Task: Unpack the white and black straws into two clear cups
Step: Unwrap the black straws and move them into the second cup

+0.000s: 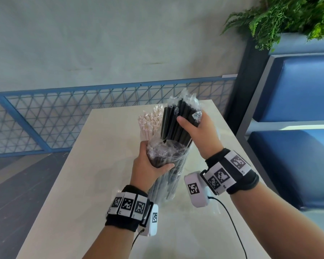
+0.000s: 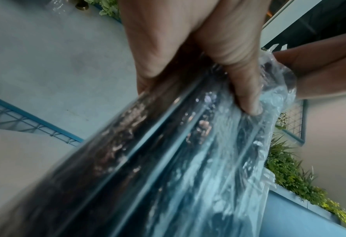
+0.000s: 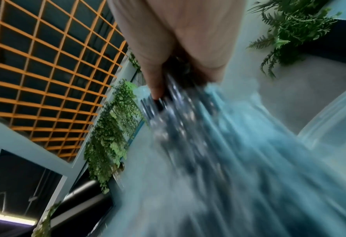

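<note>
The left hand (image 1: 150, 165) has its grip wrapped around the lower part of the clear plastic bag (image 1: 165, 152) of black straws (image 1: 178, 124), thumb pressed across the film. The right hand (image 1: 196, 131), just above it, grips the upper straws where they stick out of the torn bag mouth. Behind both grips, the white straws (image 1: 150, 122) stand upright; their cup is hidden, and no second cup shows. The bundle hangs above the pale surface (image 1: 94, 184).

The likely trouble: the film is slippery and bunched under the left grip, so a hard pull could drag the bag up with the straws. Loose straws could also fan out of the right grip and scatter, or knock over the white straws behind.
</note>
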`<state>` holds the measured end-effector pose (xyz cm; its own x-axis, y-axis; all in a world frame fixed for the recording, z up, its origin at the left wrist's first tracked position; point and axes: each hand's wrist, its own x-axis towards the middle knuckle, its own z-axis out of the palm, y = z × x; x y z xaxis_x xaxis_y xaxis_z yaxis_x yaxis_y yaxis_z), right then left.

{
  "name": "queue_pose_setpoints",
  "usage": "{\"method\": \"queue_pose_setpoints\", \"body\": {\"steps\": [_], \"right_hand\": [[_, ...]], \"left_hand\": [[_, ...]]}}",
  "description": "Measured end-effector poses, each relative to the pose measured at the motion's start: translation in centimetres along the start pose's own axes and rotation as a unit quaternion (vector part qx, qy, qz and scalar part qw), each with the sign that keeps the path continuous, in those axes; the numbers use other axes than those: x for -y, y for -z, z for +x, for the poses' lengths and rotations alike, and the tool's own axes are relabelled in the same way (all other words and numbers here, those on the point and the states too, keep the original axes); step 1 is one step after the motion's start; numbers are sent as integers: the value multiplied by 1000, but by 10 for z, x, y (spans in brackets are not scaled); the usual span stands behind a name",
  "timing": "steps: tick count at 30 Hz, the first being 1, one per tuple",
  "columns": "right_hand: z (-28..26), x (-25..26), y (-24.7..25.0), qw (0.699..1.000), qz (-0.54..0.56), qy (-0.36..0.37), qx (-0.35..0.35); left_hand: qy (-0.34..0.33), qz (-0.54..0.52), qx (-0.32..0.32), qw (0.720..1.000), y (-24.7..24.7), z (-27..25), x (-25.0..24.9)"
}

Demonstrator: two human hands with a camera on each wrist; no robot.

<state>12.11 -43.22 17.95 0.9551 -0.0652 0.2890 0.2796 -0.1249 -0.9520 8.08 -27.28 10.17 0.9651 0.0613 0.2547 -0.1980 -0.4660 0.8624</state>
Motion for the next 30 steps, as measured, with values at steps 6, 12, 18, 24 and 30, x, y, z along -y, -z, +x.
{"method": "queue_pose_setpoints", "body": {"steps": [6, 12, 18, 24, 30], "right_hand": [[2, 2, 12, 998, 50, 5, 25], [-5, -30, 2, 994, 66, -87, 15], [10, -9, 3, 982, 167, -77, -46], [13, -9, 5, 987, 157, -43, -19], [1, -27, -9, 992, 65, -95, -53]], "left_hand": [[-1, -9, 6, 1000, -1, -2, 4], [0, -11, 33, 999, 0, 1, 0], [11, -5, 16, 1000, 0, 4, 6], [8, -8, 6, 1000, 1, 4, 10], [17, -20, 9, 1000, -2, 4, 10]]}}
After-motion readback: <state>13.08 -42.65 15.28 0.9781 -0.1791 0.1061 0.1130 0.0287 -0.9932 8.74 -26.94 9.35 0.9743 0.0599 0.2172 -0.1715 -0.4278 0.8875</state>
